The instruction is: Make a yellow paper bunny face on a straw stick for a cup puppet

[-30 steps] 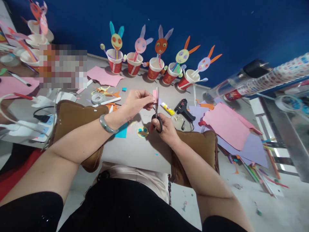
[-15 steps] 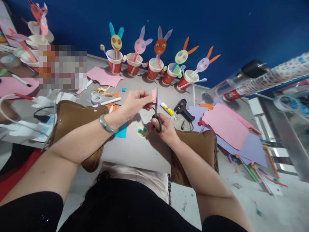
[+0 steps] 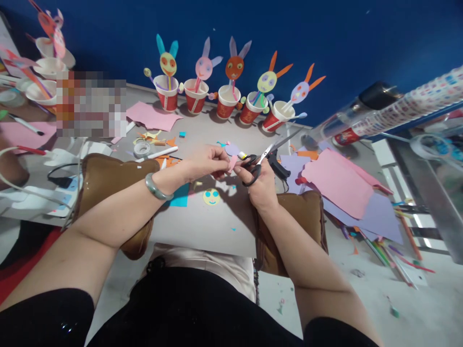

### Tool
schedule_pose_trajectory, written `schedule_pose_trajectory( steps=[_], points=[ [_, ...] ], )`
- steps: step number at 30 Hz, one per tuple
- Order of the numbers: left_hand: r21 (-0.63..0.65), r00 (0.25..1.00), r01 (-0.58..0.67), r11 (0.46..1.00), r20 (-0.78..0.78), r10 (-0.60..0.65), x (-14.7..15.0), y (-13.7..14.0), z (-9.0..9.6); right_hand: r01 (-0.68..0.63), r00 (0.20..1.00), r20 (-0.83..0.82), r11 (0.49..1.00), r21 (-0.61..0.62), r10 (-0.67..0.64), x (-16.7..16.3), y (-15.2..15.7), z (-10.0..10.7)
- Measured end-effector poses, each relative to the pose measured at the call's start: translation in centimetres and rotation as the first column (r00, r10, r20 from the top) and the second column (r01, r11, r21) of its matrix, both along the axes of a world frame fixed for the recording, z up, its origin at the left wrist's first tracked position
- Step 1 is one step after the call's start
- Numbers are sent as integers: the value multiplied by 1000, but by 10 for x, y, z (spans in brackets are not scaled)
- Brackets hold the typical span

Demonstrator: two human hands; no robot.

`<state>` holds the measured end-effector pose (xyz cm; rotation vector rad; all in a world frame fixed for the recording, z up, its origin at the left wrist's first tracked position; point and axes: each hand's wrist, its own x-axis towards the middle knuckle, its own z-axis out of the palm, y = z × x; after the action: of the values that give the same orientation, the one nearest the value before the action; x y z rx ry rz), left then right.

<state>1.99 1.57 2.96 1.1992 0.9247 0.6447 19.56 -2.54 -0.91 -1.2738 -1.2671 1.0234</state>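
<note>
Between the fingertips of my left hand point(image 3: 207, 163) is a small piece of pink paper point(image 3: 232, 163). My right hand point(image 3: 264, 190) has black-handled scissors point(image 3: 266, 151) hooked in its fingers, the blades pointing up and away to the right. Its thumb and a fingertip reach the right side of the pink piece. Below both hands lies a round yellow paper face point(image 3: 211, 196) with blue eyes and mouth. A blue paper square point(image 3: 180, 196) is partly under my left wrist. Behind the right hand, a black glue gun point(image 3: 280, 168) is partly hidden.
Red paper cups point(image 3: 168, 100) with paper rabbits stand along the blue wall. Pink sheets point(image 3: 342, 183) and purple sheets point(image 3: 383, 224) pile up at right. A tape roll point(image 3: 142, 149), paper scraps and a power strip point(image 3: 68, 197) are at left. Brown cushions point(image 3: 115, 180) lie under my forearms.
The scissors have swung away from the pink paper and now point up to the right. My right hand has turned, bringing its fingertips to the paper. My left hand has lowered slightly.
</note>
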Motion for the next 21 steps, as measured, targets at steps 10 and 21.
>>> schedule_pose_trajectory(
  steps=[10, 21],
  points=[
    [151, 988, 120, 981, -116, -103, -2, 3, -8, -23, 999, 32, 999, -23, 24, 2, -3, 0],
    [394, 951, 178, 901, -306, -54, -5, 7, -13, -49, 997, 65, 998, 46, 46, 1, -4, -2]
  ],
)
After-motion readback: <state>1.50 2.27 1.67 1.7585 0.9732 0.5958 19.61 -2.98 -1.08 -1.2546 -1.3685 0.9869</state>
